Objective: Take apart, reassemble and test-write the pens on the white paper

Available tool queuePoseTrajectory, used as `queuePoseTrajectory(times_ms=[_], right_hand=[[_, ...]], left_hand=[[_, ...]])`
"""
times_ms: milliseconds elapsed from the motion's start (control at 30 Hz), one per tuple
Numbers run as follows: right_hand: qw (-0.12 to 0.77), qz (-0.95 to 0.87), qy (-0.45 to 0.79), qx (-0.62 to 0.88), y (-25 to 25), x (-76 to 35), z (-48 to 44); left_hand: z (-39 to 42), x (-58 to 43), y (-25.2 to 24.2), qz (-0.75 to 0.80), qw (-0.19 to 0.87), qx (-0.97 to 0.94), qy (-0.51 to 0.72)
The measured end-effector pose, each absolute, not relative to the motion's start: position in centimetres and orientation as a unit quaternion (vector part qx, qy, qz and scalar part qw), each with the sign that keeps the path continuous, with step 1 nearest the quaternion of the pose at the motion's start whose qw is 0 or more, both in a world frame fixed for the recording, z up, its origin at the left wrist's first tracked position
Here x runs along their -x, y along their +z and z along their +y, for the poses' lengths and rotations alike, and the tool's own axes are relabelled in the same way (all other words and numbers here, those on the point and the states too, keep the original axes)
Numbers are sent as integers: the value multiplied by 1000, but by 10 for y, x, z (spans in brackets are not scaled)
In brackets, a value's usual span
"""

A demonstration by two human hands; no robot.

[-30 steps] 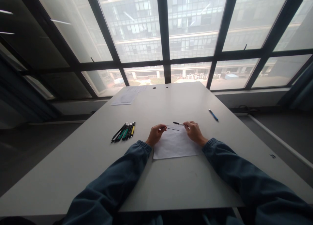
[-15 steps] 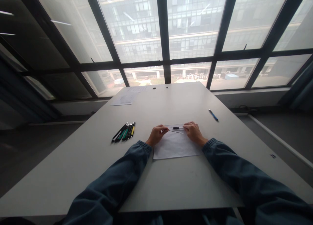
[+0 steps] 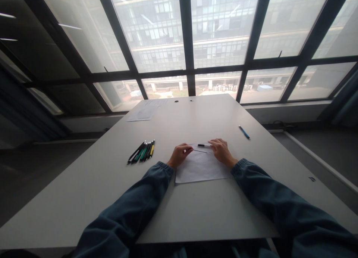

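Pinched between the thumb and fingers of my left hand is a thin dark rod, which looks like a pen refill; it points right over the paper. My right hand has its thumb and fingers around the right end of a pen with a black front part and a pale barrel. The hand covers the pen's far end. Both hands rest at the upper part of a white paper sheet lying on the table.
Left of the paper lies a bunch of black, green and yellow pens. A blue pen lies to the right, near the table's right edge. More paper sheets are at the far left of the white table, before the windows.
The fingers of my right hand have shifted slightly left and loosened a little, showing more of the pale barrel. My left hand and the thin rod stay nearly still.
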State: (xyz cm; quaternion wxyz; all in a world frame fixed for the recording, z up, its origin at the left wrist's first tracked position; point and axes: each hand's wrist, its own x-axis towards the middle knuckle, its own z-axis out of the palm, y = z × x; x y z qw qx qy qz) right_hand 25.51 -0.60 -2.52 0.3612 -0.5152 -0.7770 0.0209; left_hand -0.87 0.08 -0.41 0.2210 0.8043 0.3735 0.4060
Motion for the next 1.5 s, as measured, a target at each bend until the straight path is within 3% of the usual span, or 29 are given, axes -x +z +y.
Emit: queuePoseTrajectory(times_ms=[233,633,1167,1500], right_hand=[[431,-768,40,472,-8,-251,-15],[344,-861,77,366,-13,-248,-14],[387,-796,34,464,-13,-251,-13],[397,-785,26,475,-14,-251,-12]], left_hand=[[1,8,-4,370,209,-805,414],[-1,8,-3,365,210,-808,412],[4,11,-7,426,160,-771,445],[9,14,-14,428,144,-816,361]])
